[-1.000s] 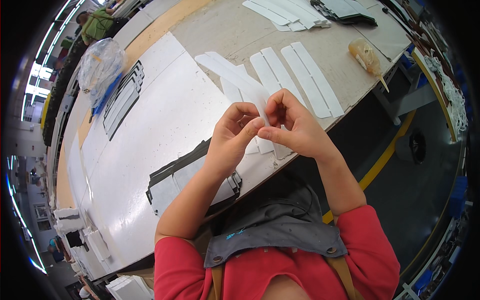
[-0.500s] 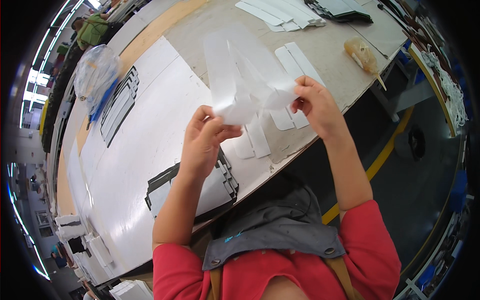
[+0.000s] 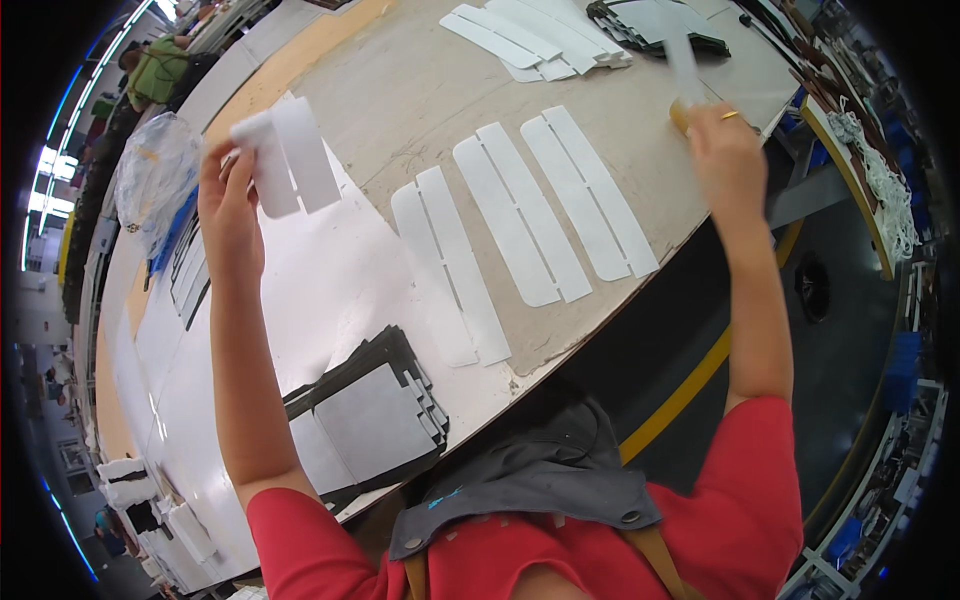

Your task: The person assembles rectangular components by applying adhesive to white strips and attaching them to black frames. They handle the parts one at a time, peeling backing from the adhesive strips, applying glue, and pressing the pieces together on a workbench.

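Observation:
My left hand [image 3: 228, 205] is raised over the left of the table, its fingers closed on the edge of a white slotted panel [image 3: 305, 155]. Farther right, my right hand [image 3: 725, 150] lies over an amber squeeze bottle [image 3: 679, 117], fingers curled down around it. Most of the bottle is hidden under that hand. A blurred, pale translucent strip [image 3: 682, 62] stands out beyond my fingers; I cannot tell whether it is held. Three white slotted panels lie side by side between my hands: a left one [image 3: 435, 235], a middle one [image 3: 495, 190] and a right one [image 3: 570, 165].
A black-edged stack of white pieces [image 3: 375, 415] sits by the near table edge. Fanned white panels [image 3: 540, 40] and a dark-edged stack [image 3: 650, 22] lie at the far side. A clear plastic bag [image 3: 155, 180] rests at left. A person in green [image 3: 160, 72] is far left.
My hands have moved apart: the left carried a white panel up and left, the right let go of the white material's side and went right to the squeeze bottle. Three panels now show uncovered.

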Action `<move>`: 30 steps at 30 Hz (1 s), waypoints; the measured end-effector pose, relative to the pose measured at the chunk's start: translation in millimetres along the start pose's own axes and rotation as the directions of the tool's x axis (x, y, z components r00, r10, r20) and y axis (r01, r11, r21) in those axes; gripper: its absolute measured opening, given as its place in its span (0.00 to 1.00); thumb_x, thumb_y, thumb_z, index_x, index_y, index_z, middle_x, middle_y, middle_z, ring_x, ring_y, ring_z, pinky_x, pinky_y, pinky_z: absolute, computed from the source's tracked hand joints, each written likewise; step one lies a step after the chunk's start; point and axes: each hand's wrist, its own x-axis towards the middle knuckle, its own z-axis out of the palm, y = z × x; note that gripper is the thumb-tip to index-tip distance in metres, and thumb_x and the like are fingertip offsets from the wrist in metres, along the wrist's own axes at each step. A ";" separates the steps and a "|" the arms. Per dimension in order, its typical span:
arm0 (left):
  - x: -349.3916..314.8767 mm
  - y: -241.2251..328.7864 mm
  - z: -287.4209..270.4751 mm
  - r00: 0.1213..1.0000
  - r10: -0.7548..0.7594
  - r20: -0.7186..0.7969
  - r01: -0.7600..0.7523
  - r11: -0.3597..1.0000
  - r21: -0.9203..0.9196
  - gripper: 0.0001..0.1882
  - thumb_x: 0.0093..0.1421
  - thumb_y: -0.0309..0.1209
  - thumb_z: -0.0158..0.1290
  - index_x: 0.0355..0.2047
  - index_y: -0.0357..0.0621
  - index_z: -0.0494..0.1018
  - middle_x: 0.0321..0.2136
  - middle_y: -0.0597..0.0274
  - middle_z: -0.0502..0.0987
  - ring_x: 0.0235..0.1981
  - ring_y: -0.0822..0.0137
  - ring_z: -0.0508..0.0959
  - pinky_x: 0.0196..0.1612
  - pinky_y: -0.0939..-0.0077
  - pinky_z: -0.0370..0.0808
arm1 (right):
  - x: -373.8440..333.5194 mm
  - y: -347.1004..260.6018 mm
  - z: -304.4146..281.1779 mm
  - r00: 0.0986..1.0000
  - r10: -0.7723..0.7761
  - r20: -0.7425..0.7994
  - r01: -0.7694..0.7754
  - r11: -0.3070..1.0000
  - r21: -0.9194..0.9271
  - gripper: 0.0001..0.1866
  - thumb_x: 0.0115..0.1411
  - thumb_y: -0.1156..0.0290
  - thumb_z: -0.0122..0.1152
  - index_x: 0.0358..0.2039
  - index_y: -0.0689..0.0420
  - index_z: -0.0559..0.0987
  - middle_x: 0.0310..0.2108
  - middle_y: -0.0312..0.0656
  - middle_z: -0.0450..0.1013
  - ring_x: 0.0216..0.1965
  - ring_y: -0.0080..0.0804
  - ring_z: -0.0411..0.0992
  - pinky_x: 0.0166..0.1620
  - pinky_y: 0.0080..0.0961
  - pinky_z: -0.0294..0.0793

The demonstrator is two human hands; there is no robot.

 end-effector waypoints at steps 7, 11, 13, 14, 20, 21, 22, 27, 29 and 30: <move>59.2 -23.2 54.0 0.989 0.019 0.148 -0.006 0.996 -0.089 0.18 0.59 0.27 0.45 0.51 0.46 0.66 0.36 0.61 0.73 0.37 0.75 0.71 0.42 0.81 0.67 | -42.2 -50.8 21.2 0.978 -0.091 0.189 0.035 0.959 0.280 0.03 0.46 0.78 0.52 0.23 0.60 0.74 0.24 0.41 0.67 0.30 0.37 0.68 0.34 0.29 0.68; 67.0 -60.9 69.5 0.979 -0.066 0.194 0.082 0.994 -0.072 0.18 0.60 0.26 0.45 0.52 0.45 0.65 0.35 0.63 0.73 0.36 0.76 0.72 0.39 0.84 0.68 | -40.2 -55.4 22.1 0.984 -0.099 0.151 0.046 0.945 0.325 0.05 0.46 0.79 0.52 0.25 0.60 0.76 0.23 0.40 0.66 0.29 0.35 0.67 0.32 0.29 0.68; 69.9 -87.8 74.6 0.970 -0.138 0.198 0.145 0.989 -0.023 0.19 0.58 0.27 0.46 0.51 0.47 0.66 0.33 0.64 0.73 0.33 0.76 0.71 0.38 0.83 0.67 | -41.1 -55.5 23.1 0.980 -0.100 0.171 0.038 0.942 0.333 0.06 0.47 0.78 0.53 0.27 0.60 0.76 0.24 0.40 0.66 0.30 0.36 0.68 0.31 0.29 0.68; 72.2 -99.0 75.4 0.962 -0.193 0.195 0.178 0.980 0.094 0.19 0.57 0.27 0.47 0.51 0.46 0.66 0.33 0.64 0.73 0.33 0.76 0.71 0.37 0.82 0.67 | -42.4 -55.4 22.2 0.976 -0.097 0.194 0.029 0.944 0.328 0.06 0.48 0.78 0.53 0.28 0.60 0.76 0.24 0.40 0.67 0.30 0.36 0.68 0.32 0.29 0.68; 67.7 -128.4 58.6 0.949 -0.301 0.092 0.213 0.829 0.518 0.19 0.56 0.29 0.47 0.49 0.45 0.68 0.30 0.64 0.73 0.33 0.72 0.69 0.37 0.78 0.66 | -25.1 -29.1 9.1 0.972 -0.033 0.233 -0.075 0.895 0.439 0.10 0.57 0.69 0.51 0.34 0.60 0.76 0.36 0.45 0.72 0.37 0.43 0.70 0.41 0.34 0.68; 68.0 -128.8 59.0 0.956 -0.277 0.091 0.187 0.822 0.539 0.18 0.55 0.29 0.47 0.48 0.44 0.68 0.30 0.63 0.73 0.33 0.71 0.70 0.37 0.78 0.67 | -15.6 -13.8 7.6 0.983 0.030 0.181 -0.091 0.937 0.337 0.12 0.58 0.67 0.50 0.38 0.60 0.75 0.38 0.48 0.72 0.39 0.45 0.70 0.42 0.35 0.68; 66.6 -126.7 57.6 0.963 -0.253 0.087 0.161 0.809 0.565 0.18 0.55 0.29 0.47 0.48 0.44 0.68 0.30 0.62 0.73 0.33 0.71 0.70 0.38 0.77 0.67 | -8.3 4.7 14.6 0.988 0.082 0.132 -0.108 0.973 0.202 0.16 0.60 0.64 0.48 0.42 0.62 0.74 0.41 0.51 0.71 0.41 0.47 0.69 0.44 0.36 0.68; 39.4 -110.9 65.8 0.972 0.126 0.196 -0.230 0.651 0.724 0.14 0.55 0.30 0.49 0.43 0.42 0.70 0.40 0.55 0.72 0.39 0.57 0.71 0.42 0.68 0.68 | 17.4 79.3 47.7 0.776 0.329 0.538 -0.414 0.909 0.041 0.30 0.53 0.49 0.55 0.41 0.67 0.73 0.37 0.55 0.72 0.39 0.48 0.71 0.43 0.32 0.69; 5.3 -88.7 62.1 0.948 0.061 0.313 -0.272 0.664 0.696 0.13 0.56 0.30 0.49 0.42 0.44 0.70 0.42 0.56 0.70 0.41 0.59 0.71 0.43 0.71 0.68 | 26.6 82.9 51.1 0.593 0.328 0.736 -0.542 0.838 0.064 0.34 0.49 0.45 0.58 0.40 0.68 0.73 0.34 0.54 0.73 0.35 0.44 0.73 0.41 0.31 0.70; -14.7 -83.8 55.4 0.916 0.065 0.397 -0.336 0.665 0.667 0.12 0.56 0.30 0.49 0.41 0.43 0.70 0.42 0.56 0.70 0.43 0.57 0.70 0.45 0.69 0.66 | 27.5 88.2 58.2 0.595 0.272 0.757 -0.546 0.827 0.132 0.35 0.48 0.44 0.58 0.40 0.68 0.73 0.32 0.52 0.74 0.33 0.41 0.73 0.39 0.29 0.70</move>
